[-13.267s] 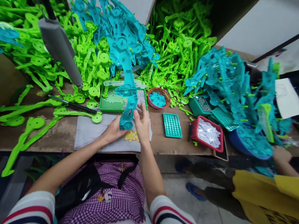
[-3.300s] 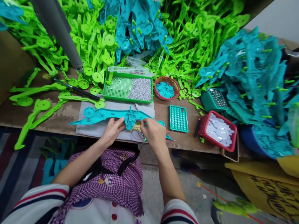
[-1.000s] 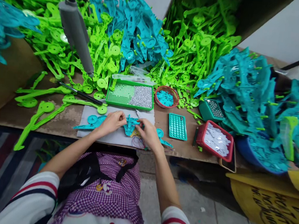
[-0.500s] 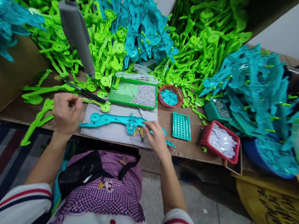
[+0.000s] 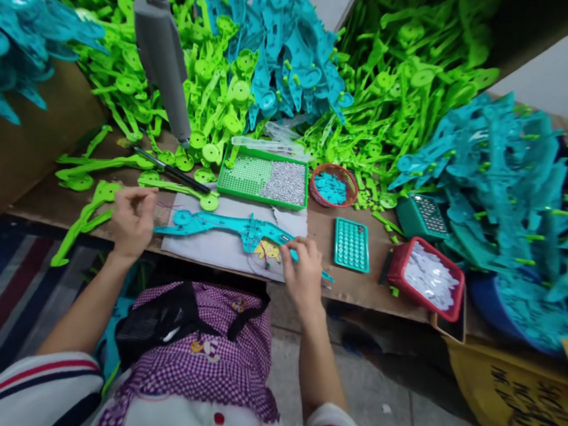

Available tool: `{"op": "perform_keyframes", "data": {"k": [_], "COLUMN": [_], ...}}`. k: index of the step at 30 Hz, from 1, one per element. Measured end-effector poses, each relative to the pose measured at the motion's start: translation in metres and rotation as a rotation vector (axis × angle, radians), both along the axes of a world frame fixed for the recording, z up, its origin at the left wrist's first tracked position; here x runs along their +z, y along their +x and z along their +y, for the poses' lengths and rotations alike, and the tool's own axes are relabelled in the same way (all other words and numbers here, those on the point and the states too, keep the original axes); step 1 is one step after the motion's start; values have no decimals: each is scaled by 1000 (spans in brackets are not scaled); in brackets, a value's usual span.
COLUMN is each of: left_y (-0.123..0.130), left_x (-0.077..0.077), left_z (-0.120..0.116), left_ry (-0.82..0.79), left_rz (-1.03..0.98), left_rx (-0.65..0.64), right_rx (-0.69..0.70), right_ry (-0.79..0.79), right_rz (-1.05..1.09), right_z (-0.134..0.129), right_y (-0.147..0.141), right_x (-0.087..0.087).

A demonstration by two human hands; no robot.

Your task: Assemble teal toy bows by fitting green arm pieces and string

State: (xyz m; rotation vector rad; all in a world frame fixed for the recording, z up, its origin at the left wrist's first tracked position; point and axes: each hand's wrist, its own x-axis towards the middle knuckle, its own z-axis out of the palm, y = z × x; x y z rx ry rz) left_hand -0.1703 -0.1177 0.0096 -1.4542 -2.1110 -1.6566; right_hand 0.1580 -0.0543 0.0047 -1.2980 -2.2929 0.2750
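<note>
A long blue plastic part [image 5: 222, 224] lies across a white sheet [image 5: 195, 246] at the table's front edge. Thin dark red wires [image 5: 259, 259] run along it and loop over the yellow print on the sheet. My left hand [image 5: 133, 220] is raised beside the part's left end, fingers pinched on a thin wire that leads to the part. Over the part's right end, my right hand [image 5: 303, 263] has its fingertips pressed together at the wire and the part; what exactly they grip is too small to tell.
Behind the sheet sit a green tray [image 5: 308, 187] of screws and a red basket [image 5: 354, 191] of blue pieces. A grey screwdriver [image 5: 165, 67] hangs at left. Green and blue part piles surround the back; a teal tray [image 5: 352, 245] and red bin [image 5: 398, 277] are at right.
The camera view has shifted, so the table things appear slightly further right. My right hand has moved right along the blue part, and more of the part's right side shows.
</note>
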Motion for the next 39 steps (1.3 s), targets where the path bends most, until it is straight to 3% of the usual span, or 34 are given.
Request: {"op": "perform_keyframes", "data": {"k": [3, 5, 10, 15, 18, 22, 27, 33, 36, 39], "left_y": [-17, -27, -31, -26, -26, -27, -29, -41, -43, -43], "left_x": [-8, -13, -24, -37, -42, -45, -42, -41, -41, -40], "left_z": [-1, -3, 3, 19, 20, 15, 11, 3, 2, 7], "left_ry": [-4, -12, -135, -242, -317, -407, -459, -330, -218, -60], "left_rz": [221, 268, 114, -35, -22, 13, 16, -53, -119, -193], "left_rx": [57, 77, 172, 179, 125, 104, 113, 249, 311, 314], "right_rx": [126, 131, 145, 71, -12, -24, -72, -72, -121, -266], "right_ry": [-89, -108, -152, -246, -361, -512, -347, -163, -64, 51], "right_rz": [-135, -206, -168, 29, 56, 94, 50, -2, 59, 115], "right_z": [-16, -29, -35, -19, -11, 5, 29, 27, 38, 65], "right_y": [2, 7, 19, 26, 34, 55, 86, 98, 88, 71], "right_x": [-3, -14, -31, -14, 0, 24, 60, 96, 94, 70]}}
